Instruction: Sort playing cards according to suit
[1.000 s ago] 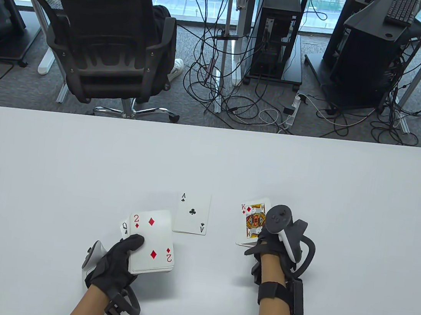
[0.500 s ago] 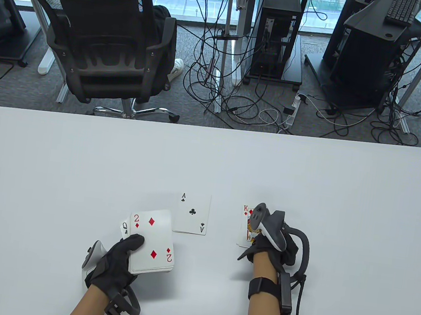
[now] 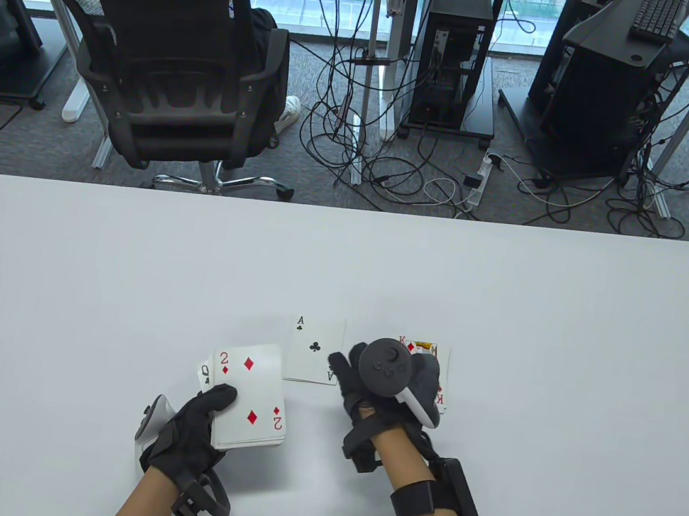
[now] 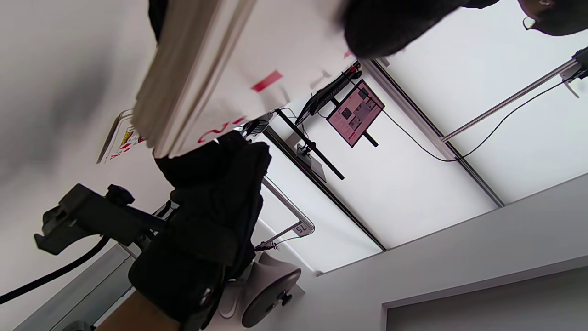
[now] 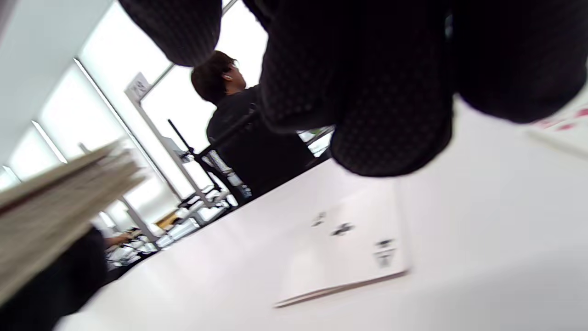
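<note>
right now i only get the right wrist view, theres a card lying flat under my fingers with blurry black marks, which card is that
Observer: It is the ace of clubs, face up on the table.
Operator: ok and the stack edge at my left, whats on top
Observer: The two of diamonds tops the deck, which the left hand grips.
Operator: any diamonds laid down yet
Observer: Yes, the king of diamonds lies face up to the right of the ace, mostly hidden behind the right hand, which holds nothing.
</note>
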Available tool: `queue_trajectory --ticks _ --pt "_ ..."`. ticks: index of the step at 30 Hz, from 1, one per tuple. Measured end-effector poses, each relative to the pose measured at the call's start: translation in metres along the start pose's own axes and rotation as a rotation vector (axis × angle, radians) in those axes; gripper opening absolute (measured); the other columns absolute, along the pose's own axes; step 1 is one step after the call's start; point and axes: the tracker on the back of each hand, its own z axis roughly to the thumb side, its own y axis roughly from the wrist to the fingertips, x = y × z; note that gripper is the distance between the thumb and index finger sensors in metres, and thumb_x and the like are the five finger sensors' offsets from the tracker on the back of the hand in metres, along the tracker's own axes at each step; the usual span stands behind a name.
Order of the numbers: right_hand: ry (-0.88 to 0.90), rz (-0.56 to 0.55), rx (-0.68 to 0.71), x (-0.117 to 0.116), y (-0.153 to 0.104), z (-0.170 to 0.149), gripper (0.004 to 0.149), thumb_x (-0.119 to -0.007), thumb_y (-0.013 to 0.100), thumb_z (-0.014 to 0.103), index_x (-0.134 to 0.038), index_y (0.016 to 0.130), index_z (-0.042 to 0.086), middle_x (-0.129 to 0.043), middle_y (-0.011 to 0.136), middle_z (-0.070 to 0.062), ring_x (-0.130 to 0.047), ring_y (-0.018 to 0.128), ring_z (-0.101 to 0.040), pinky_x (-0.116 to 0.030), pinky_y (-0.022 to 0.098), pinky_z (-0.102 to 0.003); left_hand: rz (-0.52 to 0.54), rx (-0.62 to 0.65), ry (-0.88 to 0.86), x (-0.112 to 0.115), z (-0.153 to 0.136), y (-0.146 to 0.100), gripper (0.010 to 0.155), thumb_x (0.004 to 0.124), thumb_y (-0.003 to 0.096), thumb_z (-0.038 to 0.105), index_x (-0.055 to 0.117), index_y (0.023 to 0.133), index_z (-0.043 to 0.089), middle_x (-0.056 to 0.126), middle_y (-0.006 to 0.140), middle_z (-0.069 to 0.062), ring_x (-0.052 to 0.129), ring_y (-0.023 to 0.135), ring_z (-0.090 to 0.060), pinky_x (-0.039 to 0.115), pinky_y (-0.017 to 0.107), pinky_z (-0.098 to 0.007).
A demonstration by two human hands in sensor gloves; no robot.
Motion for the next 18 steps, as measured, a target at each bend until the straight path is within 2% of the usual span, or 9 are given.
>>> queue_trajectory --ticks 3,4,6,9,12,15,18 --pt "0.048 0.062 0.113 -0.016 -0.006 0.025 0.062 -0.065 0.056 0.037 -0.068 0.079 -0.021 -0.091 0.045 -0.017 -0.096 0.036 -0.037 -0.083 0.028 -0.055 0.002 0.001 0.000 0.000 0.000 0.000 0.063 0.066 0.0641 0.048 0.029 0.111 0.030 0.048 0.114 -0.001 0.068 0.101 -0.026 0.069 0.071 -0.039" --pt "0.067 0.117 0.162 -0.023 -0.009 0.032 0.065 -0.066 0.056 0.038 -0.066 0.081 -0.022 -0.090 0.047 -0.019 -0.095 0.038 -0.039 -0.082 0.030 -0.057 0.003 0.001 -0.002 0.000 0.000 0.000 0.062 0.066 0.0641 0.048 0.029 0.111 0.030 0.048 0.114 0.000 0.068 0.101 -0.026 0.069 0.071 -0.039" --pt "0.065 0.189 0.171 -0.034 -0.017 0.041 0.072 -0.070 0.054 0.043 -0.062 0.083 -0.022 -0.088 0.051 -0.020 -0.094 0.042 -0.041 -0.081 0.032 -0.058 0.005 0.001 -0.003 0.000 0.000 0.000 0.062 0.066 0.0641 0.048 0.029 0.111 0.031 0.048 0.114 0.000 0.068 0.101 -0.026 0.069 0.071 -0.040" --pt "-0.018 0.189 0.186 -0.043 -0.023 0.045 0.078 -0.075 0.050 0.046 -0.057 0.084 -0.022 -0.086 0.053 -0.019 -0.092 0.044 -0.041 -0.080 0.033 -0.058 0.010 0.005 0.000 0.000 0.000 0.000 0.062 0.066 0.0641 0.049 0.030 0.111 0.031 0.049 0.114 0.001 0.068 0.101 -0.025 0.069 0.071 -0.040" --pt "-0.030 0.138 0.180 -0.044 -0.023 0.043 0.069 -0.079 0.047 0.040 -0.061 0.080 -0.018 -0.087 0.049 -0.013 -0.095 0.041 -0.034 -0.083 0.032 -0.053 0.006 0.005 0.004 0.000 0.000 0.000 0.062 0.066 0.0641 0.049 0.030 0.111 0.031 0.049 0.114 0.001 0.068 0.101 -0.025 0.069 0.071 -0.040" --pt "0.124 0.142 0.119 -0.045 -0.020 0.034 0.060 -0.080 0.047 0.033 -0.066 0.077 -0.018 -0.089 0.044 -0.012 -0.096 0.037 -0.034 -0.084 0.030 -0.053 -0.005 0.010 0.007 0.000 0.001 0.000 0.062 0.066 0.0641 0.049 0.030 0.111 0.031 0.049 0.114 0.000 0.068 0.101 -0.026 0.069 0.071 -0.040" --pt "0.206 0.161 0.070 -0.048 -0.018 0.025 0.056 -0.078 0.048 0.032 -0.069 0.075 -0.016 -0.090 0.042 -0.011 -0.097 0.035 -0.033 -0.084 0.028 -0.053 -0.011 0.011 0.019 0.001 0.001 0.000 0.062 0.067 0.0638 0.049 0.031 0.111 0.031 0.050 0.113 0.000 0.069 0.100 -0.026 0.069 0.071 -0.040"
